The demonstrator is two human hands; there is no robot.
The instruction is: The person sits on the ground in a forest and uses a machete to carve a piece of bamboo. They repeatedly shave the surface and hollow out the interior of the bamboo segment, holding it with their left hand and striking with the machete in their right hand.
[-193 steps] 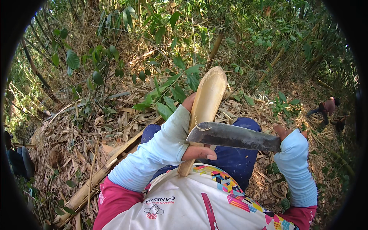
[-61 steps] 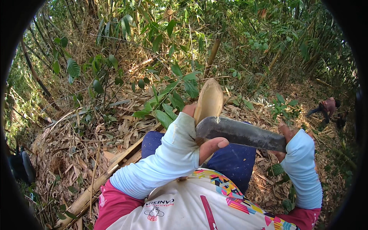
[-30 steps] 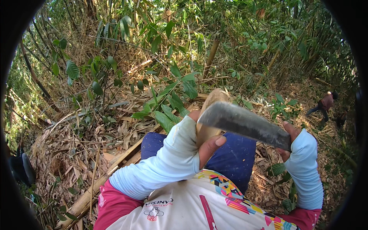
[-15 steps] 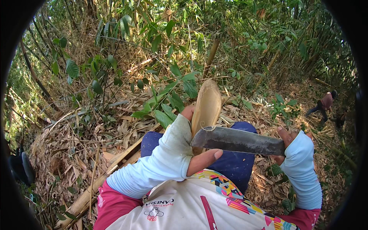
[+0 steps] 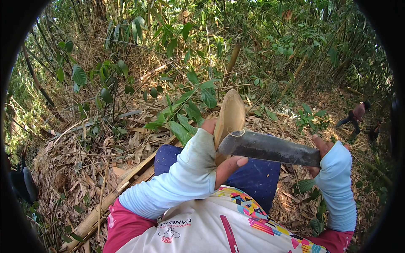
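Observation:
My left hand (image 5: 223, 168), in a pale blue sleeve that runs over the palm, is closed round a pale bamboo piece (image 5: 232, 110) with a hollowed, scoop-like face and a rounded upper end. The thumb sticks out on the near side. My right hand (image 5: 324, 152) grips a machete, its handle hidden in the fingers. The dark machete blade (image 5: 270, 146) lies crosswise over the lower part of the bamboo piece, its tip by my left hand. A thin curled shaving (image 5: 237, 133) hangs at the tip.
Below the piece are my knees in blue trousers (image 5: 255, 179). A long bamboo pole (image 5: 99, 211) lies at the left among dry leaves (image 5: 84, 168). Leafy green shoots (image 5: 185, 122) stand just ahead. Another person (image 5: 357, 116) is far off at the right.
Both hands have shifted slightly to the right with the bamboo piece and the machete. The blade tip sits a little higher on the piece and slopes more down to the right.

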